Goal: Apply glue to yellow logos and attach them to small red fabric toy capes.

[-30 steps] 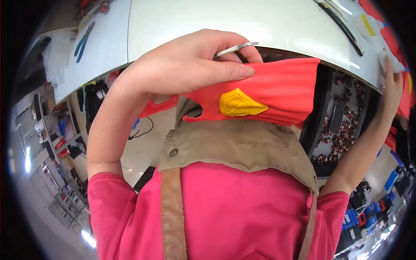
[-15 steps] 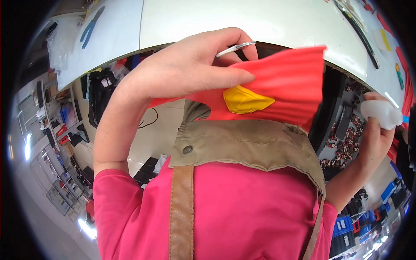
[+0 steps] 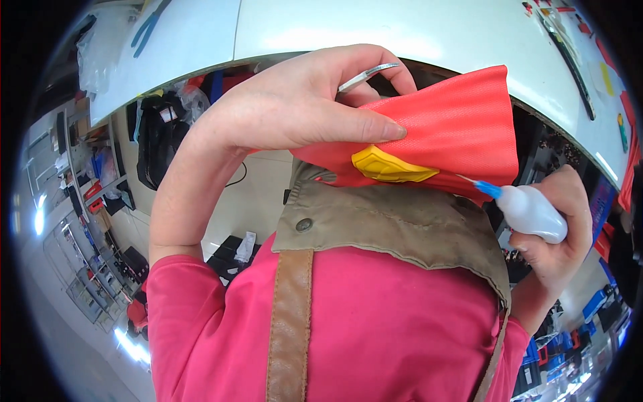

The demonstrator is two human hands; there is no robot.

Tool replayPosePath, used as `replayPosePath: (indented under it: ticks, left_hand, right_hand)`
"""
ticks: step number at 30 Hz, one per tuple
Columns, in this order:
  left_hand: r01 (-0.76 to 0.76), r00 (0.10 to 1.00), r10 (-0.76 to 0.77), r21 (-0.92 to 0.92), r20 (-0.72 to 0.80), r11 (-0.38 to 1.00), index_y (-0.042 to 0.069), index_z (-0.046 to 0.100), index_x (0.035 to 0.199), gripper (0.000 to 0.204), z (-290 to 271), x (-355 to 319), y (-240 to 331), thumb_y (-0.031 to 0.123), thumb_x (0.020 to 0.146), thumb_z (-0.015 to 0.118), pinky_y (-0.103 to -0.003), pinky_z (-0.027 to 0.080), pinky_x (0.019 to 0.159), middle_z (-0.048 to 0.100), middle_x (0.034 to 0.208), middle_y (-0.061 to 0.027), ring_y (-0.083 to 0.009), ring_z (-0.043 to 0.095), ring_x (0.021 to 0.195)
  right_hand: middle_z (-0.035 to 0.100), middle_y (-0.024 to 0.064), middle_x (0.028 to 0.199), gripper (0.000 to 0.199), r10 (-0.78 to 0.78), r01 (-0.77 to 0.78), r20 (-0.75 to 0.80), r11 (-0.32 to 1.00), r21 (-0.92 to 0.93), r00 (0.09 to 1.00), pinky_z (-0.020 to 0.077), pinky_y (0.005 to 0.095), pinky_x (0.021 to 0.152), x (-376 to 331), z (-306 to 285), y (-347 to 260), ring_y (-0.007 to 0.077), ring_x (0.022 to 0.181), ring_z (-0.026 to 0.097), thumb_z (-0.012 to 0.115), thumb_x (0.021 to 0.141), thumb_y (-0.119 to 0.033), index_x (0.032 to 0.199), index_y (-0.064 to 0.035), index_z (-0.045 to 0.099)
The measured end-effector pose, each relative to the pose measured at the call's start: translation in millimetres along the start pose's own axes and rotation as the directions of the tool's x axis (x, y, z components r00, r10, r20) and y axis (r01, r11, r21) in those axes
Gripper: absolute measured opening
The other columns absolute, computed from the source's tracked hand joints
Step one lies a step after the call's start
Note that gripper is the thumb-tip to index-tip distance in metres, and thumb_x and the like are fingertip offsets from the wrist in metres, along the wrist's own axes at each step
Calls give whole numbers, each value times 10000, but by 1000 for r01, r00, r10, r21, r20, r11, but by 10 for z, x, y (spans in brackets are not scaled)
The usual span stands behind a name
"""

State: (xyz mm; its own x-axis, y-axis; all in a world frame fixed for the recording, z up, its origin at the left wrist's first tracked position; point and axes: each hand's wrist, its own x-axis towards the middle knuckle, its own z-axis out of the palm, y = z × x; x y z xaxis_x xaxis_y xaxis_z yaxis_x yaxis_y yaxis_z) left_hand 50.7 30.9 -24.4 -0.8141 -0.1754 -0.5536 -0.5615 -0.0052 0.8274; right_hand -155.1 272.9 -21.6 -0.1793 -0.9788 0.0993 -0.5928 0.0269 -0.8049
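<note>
My left hand [image 3: 321, 100] pinches the upper part of a red fabric piece [image 3: 462, 120], thumb on its front. Out from between the same fingers sticks a slim tool with a white handle and metal tip [image 3: 365, 77], perhaps tweezers. A yellow pointed patch [image 3: 392, 167] lies on the red fabric, below my left thumb. My right hand [image 3: 562, 221] is wrapped round a white squeeze bottle [image 3: 532, 213] with a blue needle tip [image 3: 487, 189]. The thin needle points left at the fabric, close to the patch's right point; whether it touches cannot be made out.
A white table [image 3: 375, 27] runs along the far side, with blue-handled pliers [image 3: 147, 30] and a plastic bag [image 3: 104, 47] at its left. A long black tool [image 3: 569, 63] lies at the right. My tan apron [image 3: 395, 214] sits below the fabric. Shelves [image 3: 87, 194] stand at far left.
My right hand has brought the bottle in from the right, its needle now beside the patch. My left hand and the fabric have shifted slightly right, and the fabric is tilted more.
</note>
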Motion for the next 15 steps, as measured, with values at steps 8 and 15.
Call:
replayPosePath:
  ticks: [8,15]
  left_hand:
    - [-8,1000,7,-32,-27,999,35,531,1161,405,-30,3,-82,194,846,731,-193,464,718,666,843,-25,-37,586,775]
    - [-16,1000,16,-14,-19,1000,54,550,1151,374,-49,46,-103,232,865,712,-187,456,723,652,844,-10,-36,578,788]
  right_hand:
    - [610,57,784,522,-23,30,47,985,-170,999,376,297,574,217,157,-153,176,665,519,811,667,-461,901,-23,650]
    - [590,67,767,433,-85,100,71,969,-228,994,390,302,580,343,237,-166,199,666,527,829,652,-341,875,-21,640]
